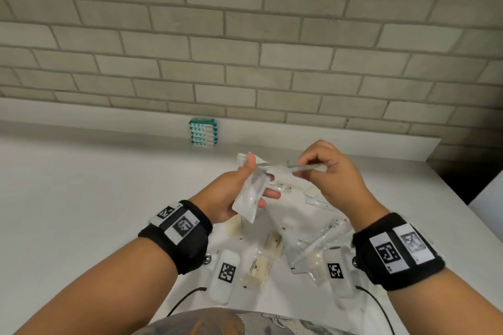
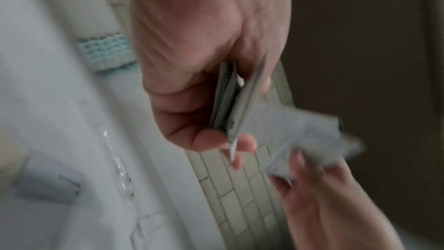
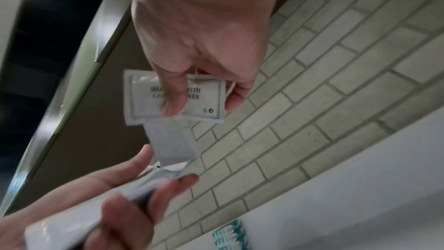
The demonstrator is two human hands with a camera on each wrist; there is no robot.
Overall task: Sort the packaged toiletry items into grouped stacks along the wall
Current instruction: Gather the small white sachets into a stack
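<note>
My left hand (image 1: 258,179) grips a small bundle of white sachets (image 1: 249,193), held up over the table with the thumb on top. My right hand (image 1: 302,166) pinches another flat white sachet (image 1: 288,167) just right of that bundle. The right wrist view shows that sachet (image 3: 206,100) printed as shampoo with conditioner, under the thumb of the right hand (image 3: 201,105). In the left wrist view the left hand (image 2: 230,140) clamps grey-white sachets (image 2: 228,102) edge-on. A stack of teal and white packets (image 1: 203,132) stands against the brick wall (image 1: 245,49).
Several loose packets lie on the white table (image 1: 81,185) under and near my hands: beige soap bars (image 1: 258,266), clear-wrapped slim items (image 1: 315,247) and flat white sachets (image 1: 318,200). The table's right edge (image 1: 462,215) drops to a dark gap.
</note>
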